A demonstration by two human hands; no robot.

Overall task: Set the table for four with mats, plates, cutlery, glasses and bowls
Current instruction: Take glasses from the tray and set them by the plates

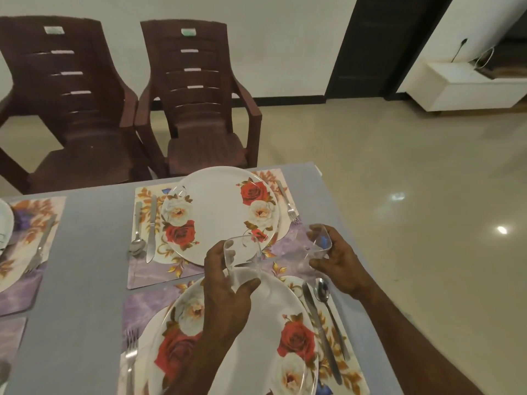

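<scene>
The near plate (242, 346), white with red and cream roses, lies on a purple mat (137, 306) at the close edge of the grey surface (85, 280). A fork (130, 357) lies to its left, a knife (320, 329) and spoon (328, 303) to its right.

Above this plate the left hand (228, 297) grips a clear glass (243, 263), thumb on the right side and fingers curled round the left; the glass hangs over the plate's far rim. Just to the right, the right hand (339, 266) holds a second glass (318, 243), tilted, thumb on the near side and fingers round the far side. This one is over the near right corner of the far mat (159, 272); I cannot tell whether it touches it.

Beyond the hands a far plate (219, 215) of the same pattern sits on that mat, with a spoon (137, 232) and knife (151, 228) at its left and a fork (286, 203) at its right.

At the left edge, another mat (31, 252) carries a fork (42, 240) and part of a plate (5, 223).

Past the surface stand two brown chairs (196, 95), on a pale tiled floor (399, 166).
</scene>
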